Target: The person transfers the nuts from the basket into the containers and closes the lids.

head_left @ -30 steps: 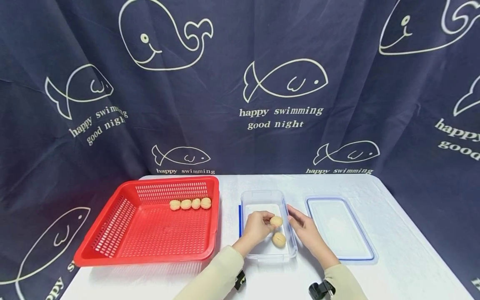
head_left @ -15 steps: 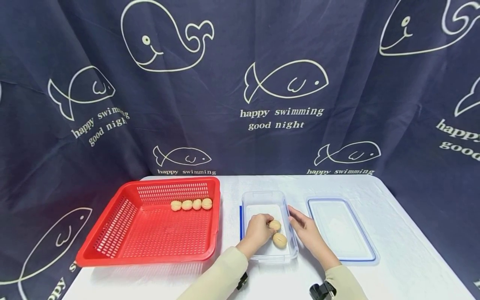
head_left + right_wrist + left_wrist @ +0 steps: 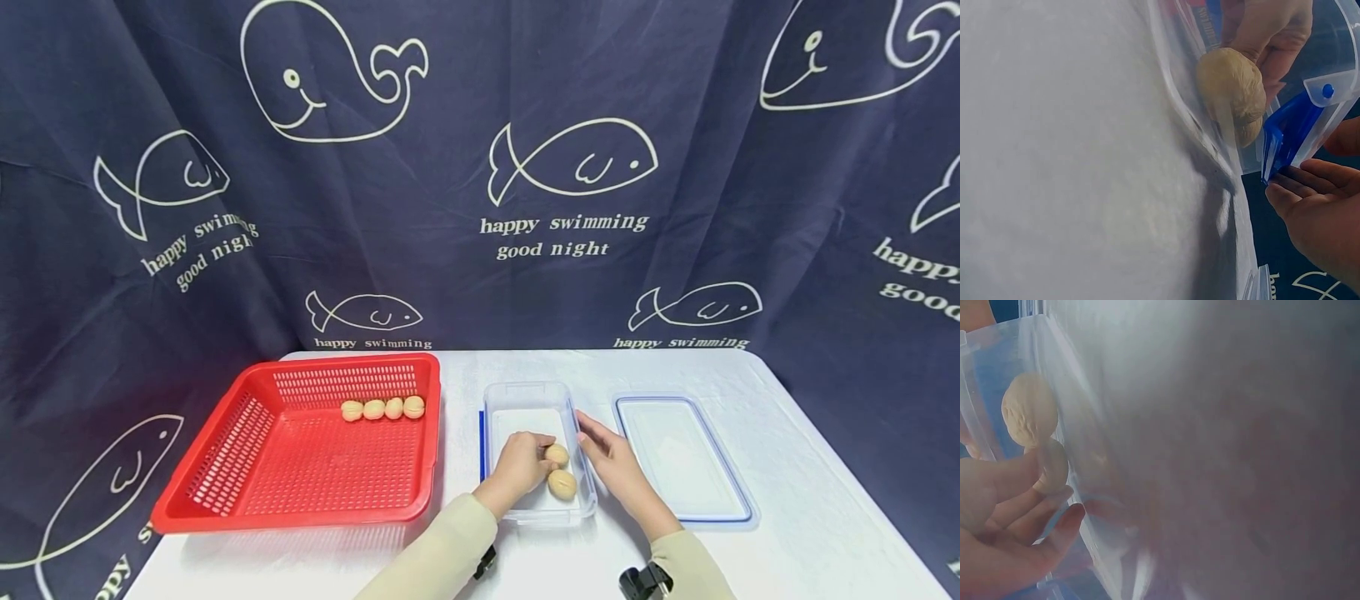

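Inside a clear plastic food box (image 3: pixel 527 389), my left hand (image 3: pixel 520 463) pinches a walnut (image 3: pixel 557 455) low down, with thumb and fingers against it. A second walnut (image 3: pixel 562 484) lies right beside it, nearer to me; the left wrist view shows the two walnuts (image 3: pixel 1030 409) touching. My right hand (image 3: pixel 613 458) rests along the box's right side. In the right wrist view its fingers are extended, and the fingertips touch the hanging blue latch (image 3: pixel 1294 128). Part of the pinched walnut is hidden by my left hand.
A red perforated basket (image 3: pixel 300 523) stands on the left, with several walnuts (image 3: pixel 383 408) in a row near its back right corner. The box's blue-edged lid (image 3: pixel 682 458) lies flat on the right of the white-covered table (image 3: pixel 600 367). A dark printed curtain hangs behind.
My left hand has lowered its walnut into the box and moved it slightly right and toward me, against the other walnut, which has shifted slightly. My right hand has stayed at the box's side.
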{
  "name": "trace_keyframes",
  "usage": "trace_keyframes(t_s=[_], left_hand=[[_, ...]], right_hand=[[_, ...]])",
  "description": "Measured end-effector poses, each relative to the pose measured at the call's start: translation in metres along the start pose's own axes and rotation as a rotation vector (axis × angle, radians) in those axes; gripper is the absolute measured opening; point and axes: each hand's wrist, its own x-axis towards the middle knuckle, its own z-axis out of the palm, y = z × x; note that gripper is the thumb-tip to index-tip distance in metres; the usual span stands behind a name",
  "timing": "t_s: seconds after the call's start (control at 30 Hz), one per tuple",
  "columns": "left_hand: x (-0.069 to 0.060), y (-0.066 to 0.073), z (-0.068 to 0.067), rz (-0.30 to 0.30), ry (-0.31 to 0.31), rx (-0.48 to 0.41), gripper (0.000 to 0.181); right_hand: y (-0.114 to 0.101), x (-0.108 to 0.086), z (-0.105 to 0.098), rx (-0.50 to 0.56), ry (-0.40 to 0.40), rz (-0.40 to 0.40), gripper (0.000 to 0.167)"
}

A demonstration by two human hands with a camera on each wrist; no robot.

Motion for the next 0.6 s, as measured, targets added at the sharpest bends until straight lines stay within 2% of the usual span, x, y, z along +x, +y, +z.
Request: trace_keyframes(t_s=[0.2,0.4,0.6], left_hand=[[0.001,0.001,-0.001,-0.021,-0.035,-0.022,0.040],[-0.001,0.007,-0.009,-0.058,-0.043,-0.035,0.044],[-0.005,0.018,-0.021,-0.031,-0.031,-0.077,0.042]], right_hand=[[0.001,0.001,0.001,-0.001,-0.009,0.002,0.046],[0.002,0.001,0.001,-0.001,-0.008,0.014,0.045],[0.001,0.000,0.000,0.012,-0.002,0.001,0.045]])
